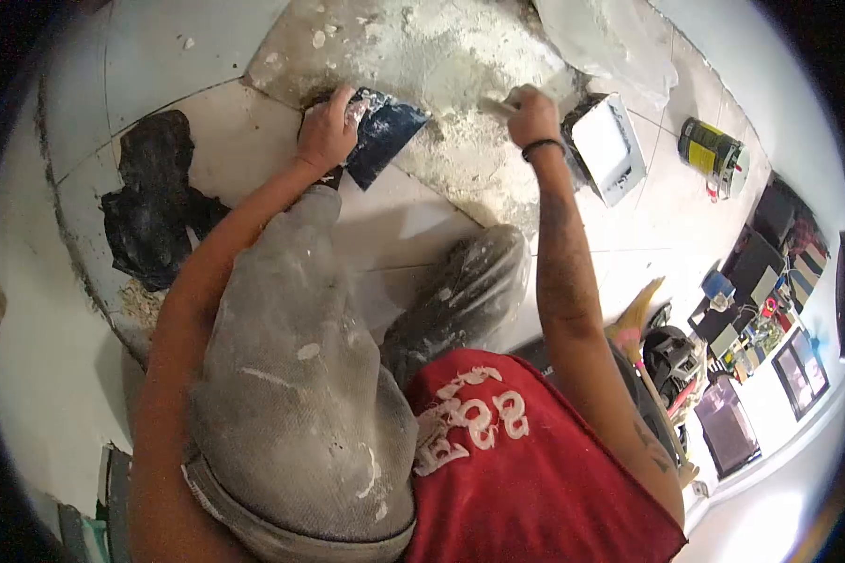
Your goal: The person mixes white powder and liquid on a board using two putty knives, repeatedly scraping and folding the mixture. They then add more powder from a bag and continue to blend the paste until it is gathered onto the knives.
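My left hand (329, 131) is closed on the near edge of a dark blue, flat, dustpan-like piece (385, 141) smeared with white powder. It rests tilted on the floor beside a spread of pale, crumbly debris (469, 141). My right hand (535, 117) is closed around a small, flat, light-coloured scraper (499, 105), held over the powdery patch. The scraper's far end is hard to make out against the debris. Just right of that hand lies a white rectangular tray (608, 148) with dark marks inside.
A crumpled black plastic bag (150, 202) lies on the left tiles. Clear plastic sheeting (610, 47) sits at the top. A dark, yellow-labelled bucket (709, 150) stands at right. Further back are a broom (640, 310) and assorted household clutter (760, 310). My dusty trouser legs (300, 375) fill the foreground.
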`<state>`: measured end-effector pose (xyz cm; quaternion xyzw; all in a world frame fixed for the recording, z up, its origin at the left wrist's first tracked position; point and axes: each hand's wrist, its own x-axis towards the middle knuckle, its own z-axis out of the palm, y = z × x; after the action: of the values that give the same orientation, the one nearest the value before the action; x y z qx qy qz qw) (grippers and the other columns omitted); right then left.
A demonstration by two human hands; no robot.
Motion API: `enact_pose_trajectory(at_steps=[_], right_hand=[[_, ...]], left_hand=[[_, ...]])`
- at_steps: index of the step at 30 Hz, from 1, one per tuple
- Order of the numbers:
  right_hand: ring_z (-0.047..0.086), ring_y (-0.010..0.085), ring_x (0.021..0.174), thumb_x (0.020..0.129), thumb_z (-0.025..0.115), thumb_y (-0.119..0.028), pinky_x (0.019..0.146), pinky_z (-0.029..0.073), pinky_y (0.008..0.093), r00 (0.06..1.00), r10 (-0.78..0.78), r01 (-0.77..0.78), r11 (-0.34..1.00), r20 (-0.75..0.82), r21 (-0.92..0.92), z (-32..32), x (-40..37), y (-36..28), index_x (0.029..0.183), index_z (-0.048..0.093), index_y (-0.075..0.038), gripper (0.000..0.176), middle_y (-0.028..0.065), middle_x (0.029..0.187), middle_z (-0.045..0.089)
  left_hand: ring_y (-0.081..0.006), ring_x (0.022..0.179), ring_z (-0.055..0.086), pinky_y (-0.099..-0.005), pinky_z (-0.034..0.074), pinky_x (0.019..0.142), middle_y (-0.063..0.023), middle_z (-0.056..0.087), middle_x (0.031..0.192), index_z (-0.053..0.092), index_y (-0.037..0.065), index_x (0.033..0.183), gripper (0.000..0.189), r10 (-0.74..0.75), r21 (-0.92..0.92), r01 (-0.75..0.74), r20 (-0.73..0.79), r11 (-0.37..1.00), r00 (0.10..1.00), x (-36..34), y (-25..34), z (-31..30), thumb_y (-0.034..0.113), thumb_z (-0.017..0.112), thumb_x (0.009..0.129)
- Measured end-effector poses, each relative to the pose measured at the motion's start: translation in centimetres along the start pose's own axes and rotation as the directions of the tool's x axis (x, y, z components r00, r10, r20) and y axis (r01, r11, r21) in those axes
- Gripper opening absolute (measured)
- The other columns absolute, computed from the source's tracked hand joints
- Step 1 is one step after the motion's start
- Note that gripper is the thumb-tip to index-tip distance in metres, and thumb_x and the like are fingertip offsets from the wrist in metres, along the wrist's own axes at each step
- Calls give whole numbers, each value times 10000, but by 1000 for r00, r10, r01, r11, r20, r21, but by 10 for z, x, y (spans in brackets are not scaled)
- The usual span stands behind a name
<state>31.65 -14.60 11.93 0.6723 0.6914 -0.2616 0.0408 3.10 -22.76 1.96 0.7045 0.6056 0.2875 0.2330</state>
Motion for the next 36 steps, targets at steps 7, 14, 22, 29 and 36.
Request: enact_pose_trajectory(at_steps=[7, 14, 22, 29, 36], right_hand=[[570, 332, 735, 691, 616, -90, 676, 460, 409, 978, -136, 124, 989, -159, -84, 17, 3, 15, 711, 595, -42, 56, 152, 763, 573], [578, 310, 848, 707, 598, -97, 742, 470, 407, 983, -110, 81, 979, -148, -189, 15, 10, 6, 744, 621, -56, 60, 149, 863, 589], [589, 339, 748, 695, 616, -131, 691, 475, 396, 991, -42, 35, 998, -129, -58, 22, 20, 28, 784, 615, -51, 120, 155, 781, 610], [596, 338, 795, 684, 562, -67, 683, 471, 387, 947, -272, 241, 953, -172, -185, 8, 15, 8, 821, 621, -58, 150, 156, 787, 617], [594, 343, 787, 690, 501, -4, 674, 466, 399, 965, -217, 185, 961, -148, -205, 16, 9, 16, 789, 626, -91, 181, 148, 797, 615]], left_hand=[[-434, 893, 547, -451, 443, 783, -263, 573, 964, 486, -18, 1103, 304, -81, -69, 84, 52, 994, 995, 5, 1, -4, 113, 490, 829], [-417, 905, 557, -447, 446, 790, -257, 574, 993, 492, -31, 1092, 306, -99, -71, 104, 69, 992, 993, 13, 7, -9, 122, 484, 827], [-432, 873, 556, -462, 444, 772, -263, 579, 962, 512, -31, 1065, 285, -126, -87, 135, 105, 987, 987, 8, 4, -8, 131, 505, 831], [-417, 782, 562, -486, 428, 663, -246, 591, 839, 479, -5, 1077, 318, -106, -99, 115, 91, 988, 990, 4, 7, -7, 132, 524, 794], [-434, 747, 546, -493, 424, 632, -254, 583, 829, 480, -14, 1070, 310, -75, -165, 84, 60, 983, 995, 6, 10, -9, 146, 519, 807]])
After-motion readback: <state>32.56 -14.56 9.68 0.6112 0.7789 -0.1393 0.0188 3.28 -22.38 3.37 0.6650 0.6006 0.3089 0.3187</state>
